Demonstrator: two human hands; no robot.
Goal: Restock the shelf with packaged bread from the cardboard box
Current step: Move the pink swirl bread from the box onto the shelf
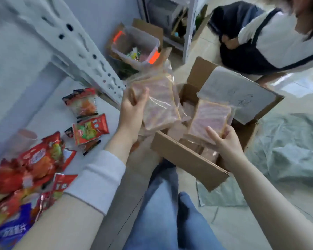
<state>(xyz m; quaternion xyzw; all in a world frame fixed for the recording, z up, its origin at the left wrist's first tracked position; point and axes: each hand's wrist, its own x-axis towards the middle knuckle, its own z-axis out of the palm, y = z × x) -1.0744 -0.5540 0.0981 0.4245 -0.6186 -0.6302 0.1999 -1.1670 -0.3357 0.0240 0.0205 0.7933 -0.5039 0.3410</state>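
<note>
The left hand [132, 112] is clasping one bread pack [161, 107], the right hand [226, 143] pinching a second pack [210, 120] (light grips should spare slices).

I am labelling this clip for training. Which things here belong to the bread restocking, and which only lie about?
Job: left hand gripping one bread pack; right hand gripping a second bread pack; cardboard box; shelf.
Lying about: snack packets on the shelf; plastic bin; grey cloth on the floor.
</note>
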